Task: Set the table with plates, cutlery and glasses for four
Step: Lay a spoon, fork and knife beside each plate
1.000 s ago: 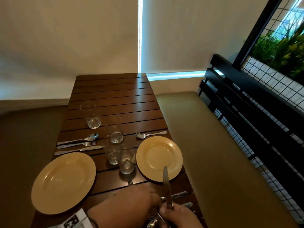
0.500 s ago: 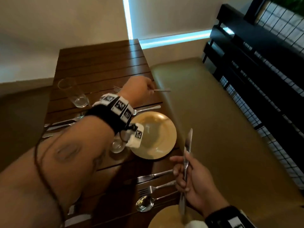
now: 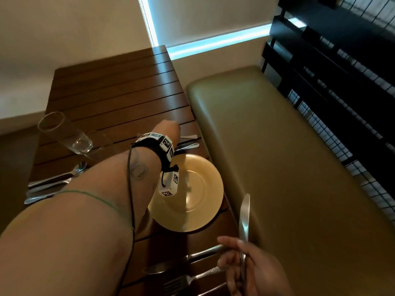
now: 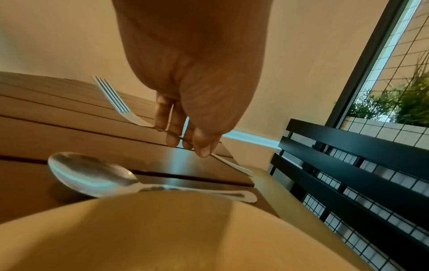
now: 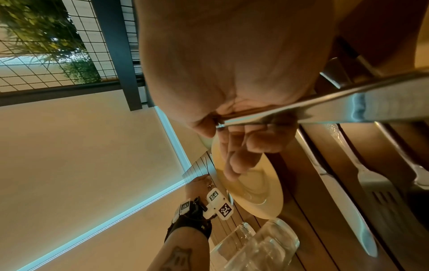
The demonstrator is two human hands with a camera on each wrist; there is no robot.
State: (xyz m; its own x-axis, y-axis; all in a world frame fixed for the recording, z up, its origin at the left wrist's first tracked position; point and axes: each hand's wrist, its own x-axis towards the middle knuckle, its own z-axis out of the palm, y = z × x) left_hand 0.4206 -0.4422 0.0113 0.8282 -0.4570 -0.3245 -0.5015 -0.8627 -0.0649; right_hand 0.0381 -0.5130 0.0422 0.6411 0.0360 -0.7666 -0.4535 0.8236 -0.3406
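Steel, stiff and light, the fork (image 4: 130,113) looked slick; its narrow handle seemed the right place to take it. Beyond the yellow plate (image 3: 192,210), the left hand (image 4: 185,113) pinched that handle with curled fingertips, beside the spoon (image 4: 92,176). Nearer than the plate, the right hand (image 3: 252,268) gripped a knife (image 3: 244,218) upright by its handle.

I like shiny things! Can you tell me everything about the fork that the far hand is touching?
The fork looks like plain silvery metal, with four long tines and a slim handle that widens at its end. It lies on the dark wooden slat table, just beyond a spoon and the yellow plate. The left hand pinches its handle near the middle, thumb and fingertips pointing down.
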